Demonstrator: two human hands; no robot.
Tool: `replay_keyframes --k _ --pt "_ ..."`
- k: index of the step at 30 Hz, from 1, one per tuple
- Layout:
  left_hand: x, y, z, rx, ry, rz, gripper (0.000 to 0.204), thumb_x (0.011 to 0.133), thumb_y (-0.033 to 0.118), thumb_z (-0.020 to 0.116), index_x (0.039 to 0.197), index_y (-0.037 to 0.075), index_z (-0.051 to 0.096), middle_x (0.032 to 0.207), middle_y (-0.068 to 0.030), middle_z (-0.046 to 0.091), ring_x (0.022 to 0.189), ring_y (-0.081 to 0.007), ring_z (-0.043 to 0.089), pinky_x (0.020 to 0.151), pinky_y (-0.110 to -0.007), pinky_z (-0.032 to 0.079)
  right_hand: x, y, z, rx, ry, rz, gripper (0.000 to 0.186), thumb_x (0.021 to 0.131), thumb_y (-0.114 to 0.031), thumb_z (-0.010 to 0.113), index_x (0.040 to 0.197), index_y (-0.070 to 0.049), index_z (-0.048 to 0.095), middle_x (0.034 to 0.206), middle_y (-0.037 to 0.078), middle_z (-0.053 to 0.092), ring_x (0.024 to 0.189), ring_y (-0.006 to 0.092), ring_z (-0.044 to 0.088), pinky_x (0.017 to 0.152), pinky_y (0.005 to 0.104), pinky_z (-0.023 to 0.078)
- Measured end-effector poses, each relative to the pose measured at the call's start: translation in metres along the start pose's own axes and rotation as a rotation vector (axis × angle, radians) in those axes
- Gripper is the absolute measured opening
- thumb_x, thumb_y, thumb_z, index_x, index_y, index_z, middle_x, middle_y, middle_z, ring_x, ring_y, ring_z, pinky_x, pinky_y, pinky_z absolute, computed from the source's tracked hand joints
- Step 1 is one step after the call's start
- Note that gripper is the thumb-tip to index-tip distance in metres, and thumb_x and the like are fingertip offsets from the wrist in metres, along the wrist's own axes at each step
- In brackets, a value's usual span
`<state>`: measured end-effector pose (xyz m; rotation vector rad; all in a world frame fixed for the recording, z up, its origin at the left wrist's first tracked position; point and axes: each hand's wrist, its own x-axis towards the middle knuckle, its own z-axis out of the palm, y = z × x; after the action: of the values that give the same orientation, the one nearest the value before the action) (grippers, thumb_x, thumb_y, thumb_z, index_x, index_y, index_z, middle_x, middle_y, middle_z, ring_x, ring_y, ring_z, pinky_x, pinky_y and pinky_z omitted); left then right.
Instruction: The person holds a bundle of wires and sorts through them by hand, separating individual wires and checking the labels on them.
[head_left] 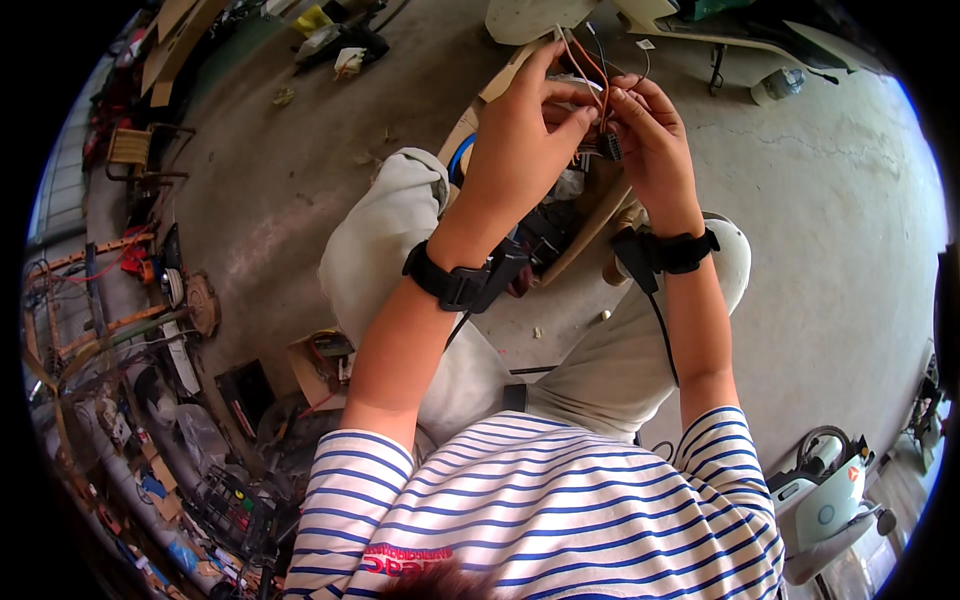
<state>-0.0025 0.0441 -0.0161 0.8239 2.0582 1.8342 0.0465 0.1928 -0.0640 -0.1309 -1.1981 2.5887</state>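
Note:
Both my hands are raised in front of me at a bundle of thin wires (604, 75), coloured orange, white and dark. My left hand (545, 110) pinches some of the wires between thumb and fingers. From the right, my right hand (650, 125) also grips wires with thumb and forefinger, close to the left fingertips. Just below the fingertips a small black connector (609, 147) hangs among the wires. Loose wire ends stick up above my hands, one with a white tag (645, 45). Black straps with small boxes sit on both wrists.
Beneath my hands, between my knees, stands an open cardboard box (590, 225) of dark parts. A pale scooter body (660, 20) is beyond my hands. Clutter and a small chair (135, 147) line the left; a plastic bottle (778, 86) lies at right, another scooter (825, 510) behind.

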Motion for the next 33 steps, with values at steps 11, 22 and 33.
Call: replay_keyframes --k 11,22,33 --pt "0.006 0.003 -0.002 0.134 -0.029 0.144 0.011 0.085 0.002 0.061 0.095 0.0 0.064 0.086 -0.0058 0.065 0.075 -0.0112 0.065 0.066 -0.023 0.051 -0.007 -0.005 0.007 0.093 0.025 0.044 0.019 0.091 -0.006 0.054 0.11 -0.002 0.058 0.096 0.003 0.063 0.08 0.007 0.059 0.067 0.0184 0.048" --pt "0.005 0.0 0.006 0.578 -0.042 0.415 0.011 0.076 0.002 0.06 0.085 0.006 0.064 0.082 -0.0092 0.061 0.069 -0.0263 0.06 0.061 -0.035 0.048 -0.018 -0.001 0.004 -0.14 0.126 0.106 0.019 0.092 -0.011 0.056 0.107 -0.001 0.058 0.094 -0.001 0.061 0.079 0.0039 0.055 0.067 0.0171 0.044" --pt "0.002 -0.001 -0.008 0.871 -0.081 0.396 0.01 0.076 0.005 0.061 0.086 0.003 0.062 0.075 -0.0097 0.062 0.07 -0.0268 0.061 0.062 -0.037 0.049 -0.014 0.017 0.019 -0.188 0.108 0.239 0.023 0.091 -0.014 0.058 0.107 0.002 0.06 0.085 0.0 0.06 0.072 0.0051 0.053 0.063 0.0198 0.042"
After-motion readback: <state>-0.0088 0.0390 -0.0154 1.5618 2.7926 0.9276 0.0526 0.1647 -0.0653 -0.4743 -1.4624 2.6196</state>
